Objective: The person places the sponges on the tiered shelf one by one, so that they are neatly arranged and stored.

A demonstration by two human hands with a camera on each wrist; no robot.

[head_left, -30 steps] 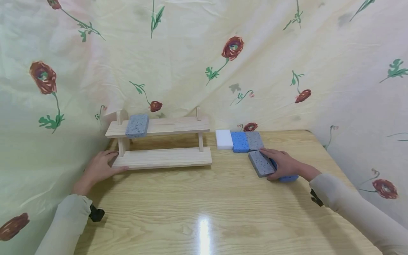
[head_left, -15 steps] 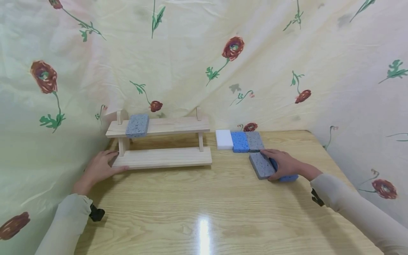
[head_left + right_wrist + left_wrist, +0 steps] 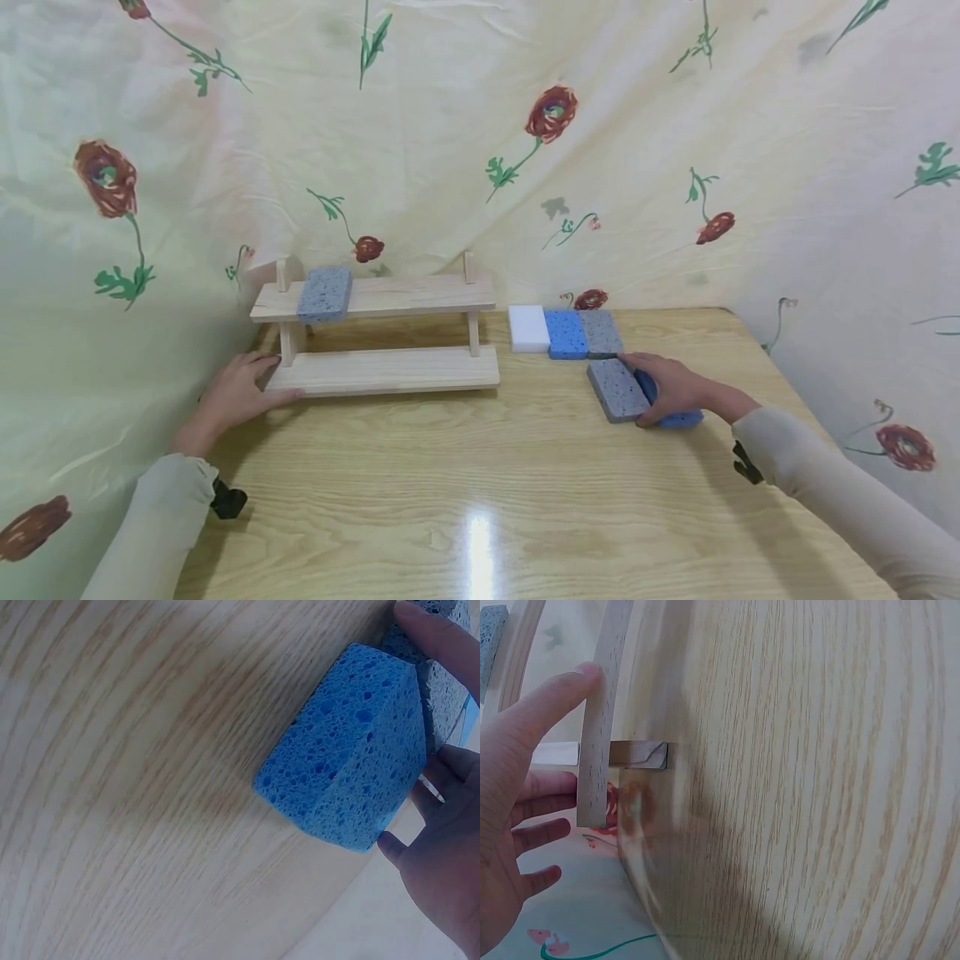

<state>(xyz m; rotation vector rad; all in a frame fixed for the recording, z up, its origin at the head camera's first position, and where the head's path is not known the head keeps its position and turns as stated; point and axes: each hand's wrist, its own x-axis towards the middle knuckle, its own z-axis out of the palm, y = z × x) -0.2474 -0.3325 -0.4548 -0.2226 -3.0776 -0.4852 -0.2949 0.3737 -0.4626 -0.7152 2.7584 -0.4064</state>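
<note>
My left hand grips the left end of a two-tier wooden shelf, thumb on the lower board's front edge and fingers behind. The left wrist view shows the thumb pressed to the board. A speckled grey sponge lies on the upper tier's left part. My right hand holds another grey sponge on the table, thumb at its near end and fingers at its far end. Right beside it lies a blue sponge, partly hidden under the hand in the head view.
Behind the right hand, a white sponge, a blue sponge and a grey sponge lie side by side, right of the shelf. Flowered cloth hangs behind the wooden table and along its sides.
The grey sponge at my right hand has shifted slightly toward the front, opening a small gap to the back row. My left hand and the shelf stay put.
</note>
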